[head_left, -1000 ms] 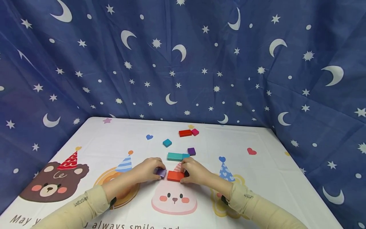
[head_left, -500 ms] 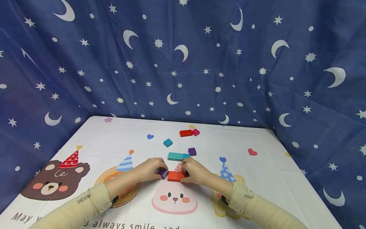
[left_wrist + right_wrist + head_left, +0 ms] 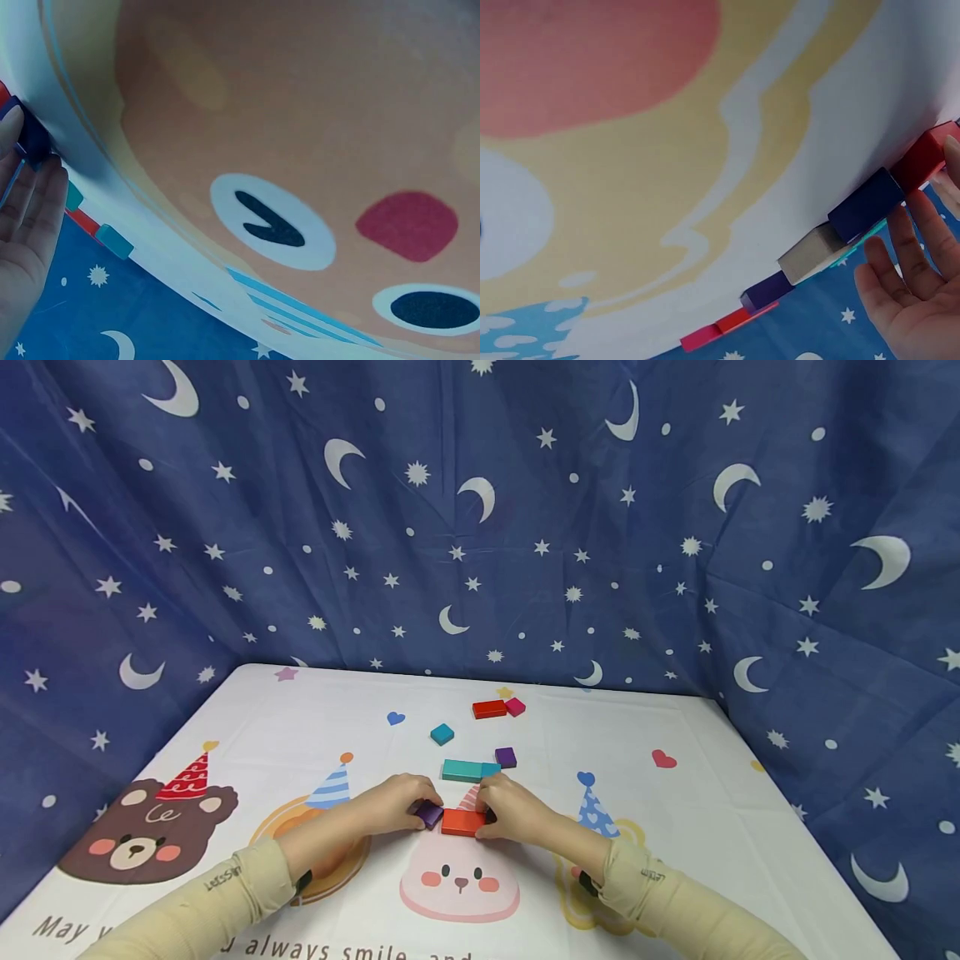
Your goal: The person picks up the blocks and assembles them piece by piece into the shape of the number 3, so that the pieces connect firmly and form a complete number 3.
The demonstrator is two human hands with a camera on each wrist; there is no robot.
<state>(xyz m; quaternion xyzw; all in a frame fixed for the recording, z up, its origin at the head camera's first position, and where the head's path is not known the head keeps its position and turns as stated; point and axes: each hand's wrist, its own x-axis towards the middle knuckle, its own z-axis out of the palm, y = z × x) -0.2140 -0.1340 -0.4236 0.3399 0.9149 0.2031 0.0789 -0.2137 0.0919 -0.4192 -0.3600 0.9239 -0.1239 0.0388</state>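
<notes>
My left hand (image 3: 399, 802) pinches a dark purple block (image 3: 430, 814) between thumb and fingers, its corner right at the left end of a red block (image 3: 459, 822). My right hand (image 3: 513, 810) holds the red block by its right end, with the thumb at the near side and fingers behind. In the right wrist view a dark blue block (image 3: 866, 204) stands against the red block's end, beside the fingers of the right hand (image 3: 919, 277); the head view mostly hides it under that hand. The left wrist view shows the purple block (image 3: 33, 135) under the left thumb.
Behind the hands lie a teal block (image 3: 461, 770) with a blue block (image 3: 491, 770) at its end, and a small purple block (image 3: 506, 757). Farther back are a teal-blue block (image 3: 442, 734), a red block (image 3: 490, 709) and a pink block (image 3: 515, 707). A starry curtain (image 3: 525, 593) hangs behind.
My left hand has slid the purple block slightly right and turned it, closing the gap to the red block. The right hand keeps its hold on the red block. The head view shifted slightly.
</notes>
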